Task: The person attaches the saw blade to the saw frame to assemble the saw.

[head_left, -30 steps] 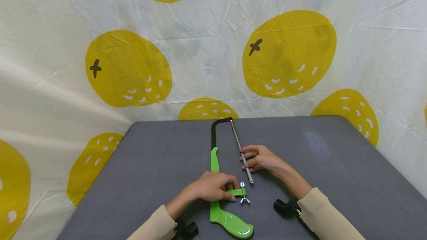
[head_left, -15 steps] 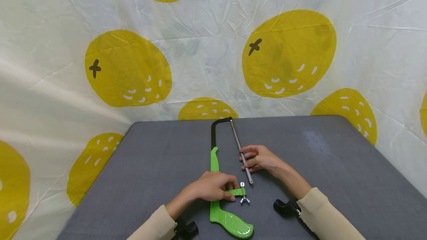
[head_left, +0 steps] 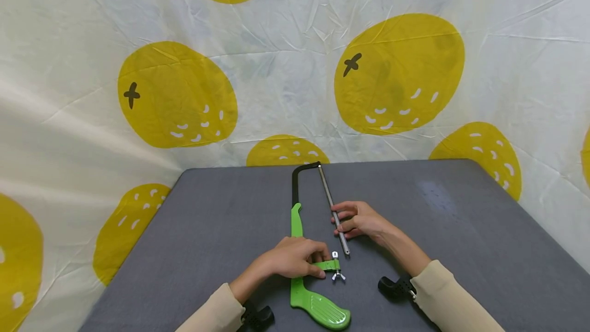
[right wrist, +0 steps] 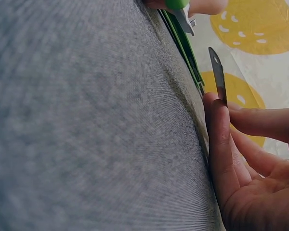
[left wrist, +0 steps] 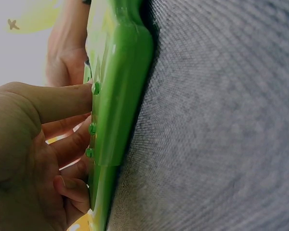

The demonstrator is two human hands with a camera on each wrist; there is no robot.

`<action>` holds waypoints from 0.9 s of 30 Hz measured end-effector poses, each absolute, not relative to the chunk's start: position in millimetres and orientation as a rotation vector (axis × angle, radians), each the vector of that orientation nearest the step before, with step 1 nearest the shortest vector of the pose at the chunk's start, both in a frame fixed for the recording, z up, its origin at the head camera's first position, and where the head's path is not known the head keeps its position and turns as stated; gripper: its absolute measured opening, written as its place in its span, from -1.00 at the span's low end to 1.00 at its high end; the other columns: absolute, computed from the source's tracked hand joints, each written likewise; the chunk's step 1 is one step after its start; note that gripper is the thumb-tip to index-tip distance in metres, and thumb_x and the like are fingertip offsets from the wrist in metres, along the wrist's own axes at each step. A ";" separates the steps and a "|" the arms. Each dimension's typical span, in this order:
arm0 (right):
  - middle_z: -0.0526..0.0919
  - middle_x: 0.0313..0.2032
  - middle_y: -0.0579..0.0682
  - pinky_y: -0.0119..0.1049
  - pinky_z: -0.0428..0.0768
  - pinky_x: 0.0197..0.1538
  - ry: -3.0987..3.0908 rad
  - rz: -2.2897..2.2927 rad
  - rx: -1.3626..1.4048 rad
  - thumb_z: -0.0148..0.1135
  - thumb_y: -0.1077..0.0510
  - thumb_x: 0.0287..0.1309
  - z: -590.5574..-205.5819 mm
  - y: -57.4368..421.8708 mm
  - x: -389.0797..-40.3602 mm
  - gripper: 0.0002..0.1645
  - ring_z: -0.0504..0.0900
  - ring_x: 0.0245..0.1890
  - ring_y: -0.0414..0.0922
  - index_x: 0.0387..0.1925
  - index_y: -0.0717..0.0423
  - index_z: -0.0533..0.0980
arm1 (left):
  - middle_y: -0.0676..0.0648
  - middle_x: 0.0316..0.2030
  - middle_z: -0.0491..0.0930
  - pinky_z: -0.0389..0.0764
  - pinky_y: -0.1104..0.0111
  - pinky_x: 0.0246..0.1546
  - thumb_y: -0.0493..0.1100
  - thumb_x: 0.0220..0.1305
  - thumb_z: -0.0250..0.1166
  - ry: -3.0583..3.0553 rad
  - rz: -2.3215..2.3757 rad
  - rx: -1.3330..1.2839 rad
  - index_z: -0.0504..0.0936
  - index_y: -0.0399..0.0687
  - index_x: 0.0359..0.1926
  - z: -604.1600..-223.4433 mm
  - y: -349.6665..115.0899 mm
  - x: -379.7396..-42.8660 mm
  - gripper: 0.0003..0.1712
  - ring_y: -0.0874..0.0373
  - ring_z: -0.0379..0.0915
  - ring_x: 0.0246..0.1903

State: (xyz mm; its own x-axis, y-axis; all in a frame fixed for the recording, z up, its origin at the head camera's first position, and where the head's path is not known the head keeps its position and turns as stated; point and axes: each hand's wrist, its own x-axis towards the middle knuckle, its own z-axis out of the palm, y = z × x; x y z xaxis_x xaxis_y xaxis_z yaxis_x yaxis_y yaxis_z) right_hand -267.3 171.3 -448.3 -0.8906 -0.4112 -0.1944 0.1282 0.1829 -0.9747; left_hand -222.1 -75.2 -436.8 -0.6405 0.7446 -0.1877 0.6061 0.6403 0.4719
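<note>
A hacksaw (head_left: 296, 222) with a green handle and black front frame lies on the table, handle toward me. My left hand (head_left: 295, 257) grips its frame beside the short green arm; in the left wrist view the thumb and fingers are against the green frame (left wrist: 123, 86). That arm carries a bolt with a wing nut (head_left: 338, 276). The blade (head_left: 325, 188) meets the frame's far tip and slants out to the right. My right hand (head_left: 361, 221) pinches it near its loose near end, whose hole shows on the blade (right wrist: 217, 72) in the right wrist view, apart from the wing-nut bolt.
A grey cloth-covered table (head_left: 221, 209) spreads around the saw, with a pale smudge (head_left: 435, 196) at right. Behind hangs a white curtain (head_left: 286, 81) with yellow fruit prints. Black camera mounts (head_left: 395, 288) sit at both wrists.
</note>
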 end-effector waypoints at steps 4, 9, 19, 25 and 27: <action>0.61 0.16 0.38 -0.28 0.73 -0.24 2.049 -1.747 -0.274 0.31 0.40 0.22 -448.5 171.3 -266.9 -0.22 0.82 -0.19 -0.09 0.45 0.38 0.29 | 0.37 -0.31 0.65 0.43 0.48 -0.32 0.13 0.29 0.45 2.501 0.521 1.068 0.68 0.40 -0.07 -436.8 -75.4 -222.1 -0.79 0.54 0.48 -0.38; 0.59 0.17 0.41 -0.28 0.73 -0.25 2.051 -1.747 -0.282 0.30 0.41 0.23 -448.6 171.1 -266.1 -0.23 0.82 -0.19 -0.08 0.45 0.39 0.27 | 0.37 -0.31 0.65 0.42 0.48 -0.32 0.12 0.29 0.45 2.492 0.527 1.067 0.68 0.39 -0.08 -437.7 -75.3 -222.9 -0.79 0.54 0.48 -0.38; 0.59 0.18 0.40 -0.28 0.72 -0.21 2.041 -1.766 -0.262 0.29 0.39 0.26 -446.0 168.2 -265.7 -0.24 0.82 -0.19 -0.11 0.45 0.39 0.28 | 0.36 -0.30 0.65 0.44 0.48 -0.30 0.12 0.29 0.45 2.491 0.535 1.062 0.68 0.38 -0.06 -437.7 -75.7 -224.3 -0.77 0.52 0.48 -0.37; 0.58 0.16 0.44 -0.28 0.74 -0.18 1.998 -1.796 -0.287 0.29 0.41 0.23 -447.5 166.3 -265.1 -0.23 0.81 -0.22 -0.13 0.44 0.45 0.26 | 0.36 -0.31 0.65 0.44 0.48 -0.32 0.12 0.29 0.45 2.489 0.540 1.051 0.68 0.38 -0.07 -437.6 -76.2 -223.4 -0.79 0.52 0.48 -0.38; 0.59 0.13 0.43 -0.27 0.75 -0.17 1.984 -1.803 -0.288 0.29 0.43 0.22 -448.6 165.6 -264.8 -0.22 0.81 -0.23 -0.13 0.44 0.45 0.25 | 0.37 -0.32 0.64 0.43 0.48 -0.32 0.12 0.29 0.45 2.490 0.542 1.050 0.68 0.38 -0.07 -437.8 -76.3 -223.3 -0.79 0.52 0.48 -0.39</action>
State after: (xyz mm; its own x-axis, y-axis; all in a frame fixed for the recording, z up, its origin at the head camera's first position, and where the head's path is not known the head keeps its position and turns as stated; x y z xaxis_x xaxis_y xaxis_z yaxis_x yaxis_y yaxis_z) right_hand -264.8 165.6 -448.6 -0.8809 -0.4374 -0.1811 0.1384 0.1279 -0.9821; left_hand -223.3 -76.3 -437.8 -0.6470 0.7370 -0.1954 0.5893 0.6460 0.4853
